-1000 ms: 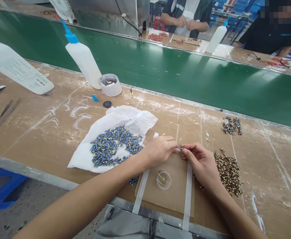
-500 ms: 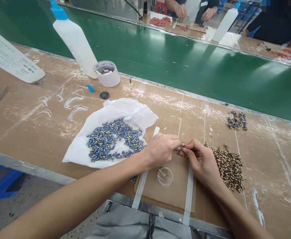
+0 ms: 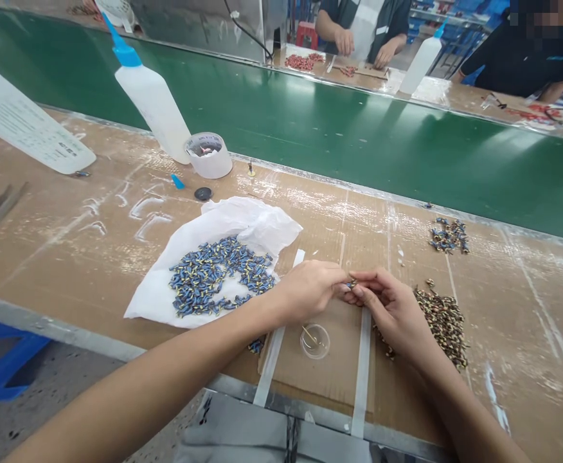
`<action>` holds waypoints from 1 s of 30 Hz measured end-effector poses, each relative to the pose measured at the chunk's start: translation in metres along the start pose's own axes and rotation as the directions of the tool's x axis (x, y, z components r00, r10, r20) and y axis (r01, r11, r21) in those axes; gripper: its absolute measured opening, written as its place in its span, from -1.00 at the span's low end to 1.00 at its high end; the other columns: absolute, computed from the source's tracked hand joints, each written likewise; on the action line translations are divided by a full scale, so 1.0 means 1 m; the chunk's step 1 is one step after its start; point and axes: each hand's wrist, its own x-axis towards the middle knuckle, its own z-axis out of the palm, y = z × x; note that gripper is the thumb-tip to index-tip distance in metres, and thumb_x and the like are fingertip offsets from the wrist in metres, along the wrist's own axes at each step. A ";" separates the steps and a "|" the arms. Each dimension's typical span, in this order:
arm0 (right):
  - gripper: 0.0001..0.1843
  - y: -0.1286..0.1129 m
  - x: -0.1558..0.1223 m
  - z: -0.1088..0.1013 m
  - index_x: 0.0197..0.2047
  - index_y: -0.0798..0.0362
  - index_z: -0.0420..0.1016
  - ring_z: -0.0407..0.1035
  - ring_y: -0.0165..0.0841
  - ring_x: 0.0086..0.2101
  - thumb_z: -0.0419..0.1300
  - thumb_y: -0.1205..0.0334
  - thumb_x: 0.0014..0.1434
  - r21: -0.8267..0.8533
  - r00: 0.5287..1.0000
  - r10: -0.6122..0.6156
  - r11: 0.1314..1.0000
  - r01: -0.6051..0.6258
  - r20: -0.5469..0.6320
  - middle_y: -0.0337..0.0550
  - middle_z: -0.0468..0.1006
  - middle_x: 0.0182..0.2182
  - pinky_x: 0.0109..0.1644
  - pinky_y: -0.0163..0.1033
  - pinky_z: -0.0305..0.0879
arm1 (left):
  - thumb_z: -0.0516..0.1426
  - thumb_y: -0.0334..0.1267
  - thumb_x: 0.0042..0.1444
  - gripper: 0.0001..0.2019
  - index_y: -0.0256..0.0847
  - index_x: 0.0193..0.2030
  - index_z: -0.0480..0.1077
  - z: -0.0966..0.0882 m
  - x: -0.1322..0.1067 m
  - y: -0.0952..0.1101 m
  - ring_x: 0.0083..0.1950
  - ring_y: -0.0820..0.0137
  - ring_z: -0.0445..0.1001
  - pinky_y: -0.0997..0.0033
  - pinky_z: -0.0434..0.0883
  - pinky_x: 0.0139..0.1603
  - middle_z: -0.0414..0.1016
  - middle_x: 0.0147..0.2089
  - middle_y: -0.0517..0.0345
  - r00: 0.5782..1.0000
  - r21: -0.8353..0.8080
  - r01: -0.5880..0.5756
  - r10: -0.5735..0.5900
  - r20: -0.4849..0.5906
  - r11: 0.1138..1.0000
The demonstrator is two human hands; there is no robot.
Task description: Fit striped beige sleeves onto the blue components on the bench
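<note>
My left hand (image 3: 313, 289) and my right hand (image 3: 394, 308) meet above a taped cardboard piece (image 3: 330, 379). Pinched between their fingertips is a tiny blue and dark part (image 3: 351, 284), mostly covered by the fingers. Left of my hands, many small blue and yellow parts (image 3: 199, 276) lie on a white sheet (image 3: 151, 302). Beside my right wrist is a pile of small brown and cream parts (image 3: 443, 325). A clear shallow cup (image 3: 321, 350) with a thin stick in it rests on the cardboard below my hands.
Farther back at left stand white bottles (image 3: 153, 109) and a tape roll (image 3: 216, 161) holding scraps. A small cluster of blue and brown pieces (image 3: 448, 236) lies at right. Behind the green belt (image 3: 310, 122), a co-worker's hands (image 3: 344, 40) are over red parts. Tweezers (image 3: 4, 206) lie far left.
The whole view has shifted slightly, so the bench appears a little lower. Both hands stay together at the tiny part, with only slight finger movement.
</note>
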 end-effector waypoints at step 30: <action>-0.68 0.020 0.020 -0.086 -0.24 0.10 0.54 0.48 -0.22 -0.31 0.25 -0.01 0.12 -0.236 0.741 -0.072 0.964 -0.119 -0.668 -0.03 0.61 -0.34 -0.17 -0.10 0.38 | 0.04 -0.12 0.20 -0.72 -0.21 -0.41 0.43 -0.115 -0.035 0.006 -0.44 0.45 0.34 0.48 0.19 -0.44 0.43 -0.44 0.19 0.883 -0.234 0.404 -0.310 0.352 0.884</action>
